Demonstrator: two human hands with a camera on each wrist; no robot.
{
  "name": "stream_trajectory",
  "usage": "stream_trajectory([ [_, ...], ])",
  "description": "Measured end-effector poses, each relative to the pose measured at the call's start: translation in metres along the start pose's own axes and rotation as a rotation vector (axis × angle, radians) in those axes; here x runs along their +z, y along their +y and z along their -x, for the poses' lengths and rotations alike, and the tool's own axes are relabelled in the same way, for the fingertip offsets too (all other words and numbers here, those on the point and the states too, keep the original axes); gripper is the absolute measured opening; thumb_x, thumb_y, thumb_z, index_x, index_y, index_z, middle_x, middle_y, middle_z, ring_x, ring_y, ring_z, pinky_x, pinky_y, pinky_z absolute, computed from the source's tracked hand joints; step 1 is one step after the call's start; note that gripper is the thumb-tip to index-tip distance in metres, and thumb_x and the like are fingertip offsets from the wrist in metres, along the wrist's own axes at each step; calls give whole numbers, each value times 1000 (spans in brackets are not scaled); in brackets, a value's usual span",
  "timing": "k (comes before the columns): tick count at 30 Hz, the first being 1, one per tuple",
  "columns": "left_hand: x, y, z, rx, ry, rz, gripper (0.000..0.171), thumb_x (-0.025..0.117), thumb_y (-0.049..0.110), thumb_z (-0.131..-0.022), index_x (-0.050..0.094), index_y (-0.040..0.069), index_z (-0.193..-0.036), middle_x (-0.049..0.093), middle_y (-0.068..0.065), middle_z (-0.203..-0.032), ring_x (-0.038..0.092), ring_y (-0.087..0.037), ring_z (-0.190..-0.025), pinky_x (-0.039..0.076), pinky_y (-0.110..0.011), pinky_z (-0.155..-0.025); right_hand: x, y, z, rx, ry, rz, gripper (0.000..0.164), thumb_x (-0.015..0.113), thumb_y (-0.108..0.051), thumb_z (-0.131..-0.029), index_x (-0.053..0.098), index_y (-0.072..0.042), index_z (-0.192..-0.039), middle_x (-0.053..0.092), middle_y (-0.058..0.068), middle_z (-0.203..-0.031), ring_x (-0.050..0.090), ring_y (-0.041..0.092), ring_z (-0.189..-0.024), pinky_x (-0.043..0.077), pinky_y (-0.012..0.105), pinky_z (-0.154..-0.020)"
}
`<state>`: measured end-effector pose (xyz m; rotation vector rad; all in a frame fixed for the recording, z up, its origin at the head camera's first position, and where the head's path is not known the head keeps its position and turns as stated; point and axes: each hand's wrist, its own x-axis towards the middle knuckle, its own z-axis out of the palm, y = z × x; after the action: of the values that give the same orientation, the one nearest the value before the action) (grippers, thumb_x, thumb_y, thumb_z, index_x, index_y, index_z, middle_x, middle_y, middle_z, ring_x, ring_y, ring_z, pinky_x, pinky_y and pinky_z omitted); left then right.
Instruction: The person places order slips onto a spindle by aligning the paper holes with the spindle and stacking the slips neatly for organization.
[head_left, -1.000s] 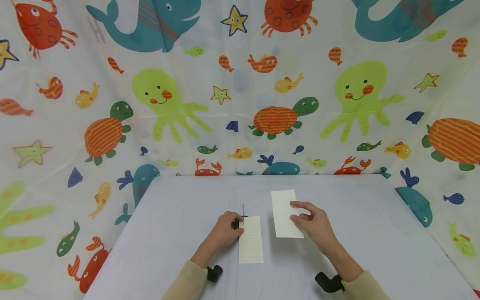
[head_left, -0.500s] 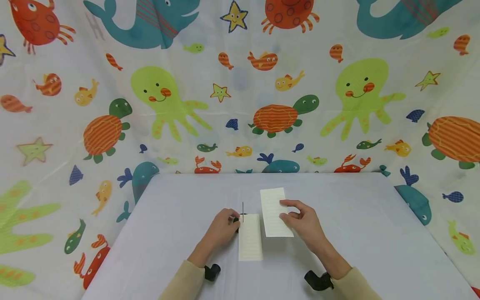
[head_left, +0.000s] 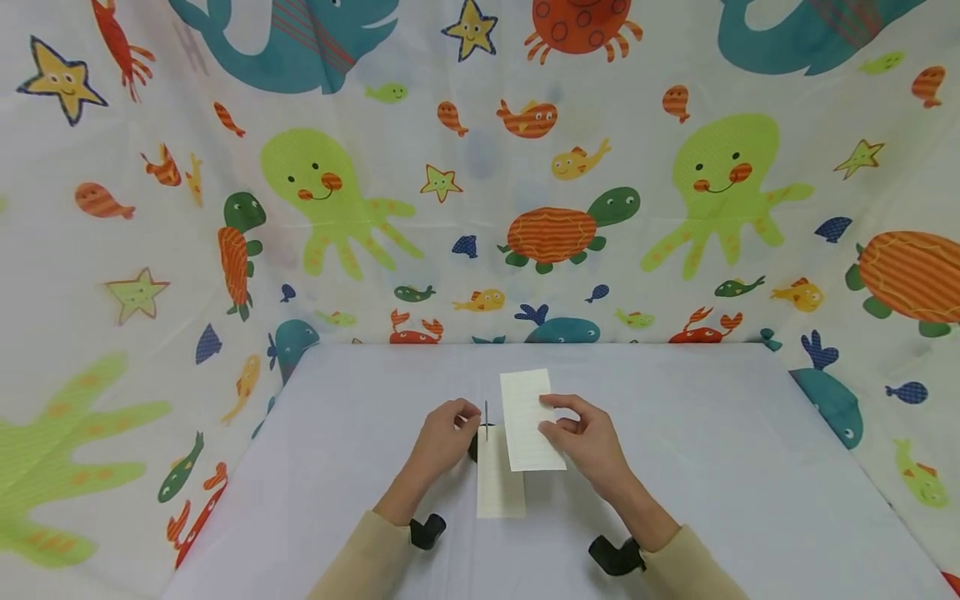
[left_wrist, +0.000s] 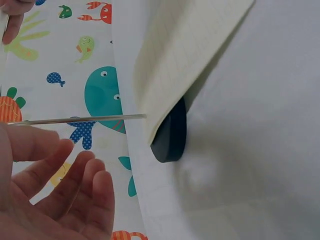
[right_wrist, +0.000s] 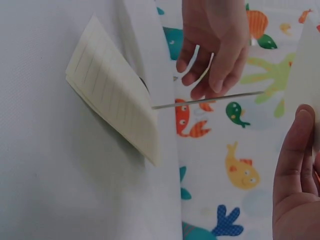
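Note:
A thin metal spike [left_wrist: 85,120] stands upright on a round black base [left_wrist: 172,131], a paper spindle. Cream lined paper slips [head_left: 500,492] are pierced on it near one corner, resting over the base and the table. Beside the spike my left hand [head_left: 447,433] hovers with relaxed, slightly bent fingers; in the left wrist view nothing is between them. My right hand [head_left: 588,442] pinches a lined paper sheet [head_left: 528,425] by its right edge between thumb and fingers. This sheet is held up just right of the spike and overlaps the pierced slips in the head view.
A white-covered table [head_left: 675,417] lies under both hands. Behind it hangs a white curtain [head_left: 480,167] printed with sea animals. A black wrist strap mount [head_left: 617,556] sits below each hand.
My right hand has brought the paper sheet leftward, nearer the spike. My left fingers have come off the pierced slips and rest apart beside the spike.

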<state>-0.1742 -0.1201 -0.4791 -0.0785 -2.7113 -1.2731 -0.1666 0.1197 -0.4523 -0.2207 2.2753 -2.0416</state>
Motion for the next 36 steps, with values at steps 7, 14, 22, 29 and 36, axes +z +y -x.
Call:
stream_trajectory([
  [7, -1, 5, -4, -42, 104, 86, 16, 62, 21, -102, 72, 10, -108, 68, -1, -100, 59, -18, -92, 50, -35, -76, 14, 1, -1, -27, -18, -30, 37, 76, -1, -88, 70, -9, -124, 63, 16, -108, 61, 20, -70, 49, 22, -60],
  [14, -9, 20, -11, -86, 128, 328, 25, 57, 26, -105, 72, 7, -107, 70, -8, -100, 63, -20, -86, 54, -35, -79, 25, 4, -1, -32, -16, -40, 37, 77, -1, -88, 71, -10, -124, 63, 11, -118, 59, 18, -70, 48, 20, -59],
  [22, -9, 27, -16, -90, 129, 380, 31, 61, 36, -103, 74, 8, -104, 68, -4, -95, 62, -20, -87, 52, -34, -81, 31, 8, -2, -34, -16, -38, 37, 77, -3, -89, 70, -10, -124, 63, 9, -124, 59, 18, -70, 46, 19, -59],
  [29, -7, 29, -21, -125, 151, 389, 24, 68, 33, -98, 75, 10, -102, 68, -4, -93, 60, -21, -87, 51, -34, -78, 34, 11, -4, -26, -17, -31, 36, 77, -5, -89, 70, -9, -124, 64, 8, -121, 60, 17, -68, 44, 20, -57],
  [36, -6, 26, -21, -126, 158, 363, 23, 67, 30, -99, 75, 9, -101, 67, -3, -90, 60, -20, -84, 50, -34, -75, 36, 13, -4, -9, -26, -31, 35, 77, -6, -89, 70, -9, -124, 64, 9, -119, 58, 17, -66, 39, 21, -53],
])
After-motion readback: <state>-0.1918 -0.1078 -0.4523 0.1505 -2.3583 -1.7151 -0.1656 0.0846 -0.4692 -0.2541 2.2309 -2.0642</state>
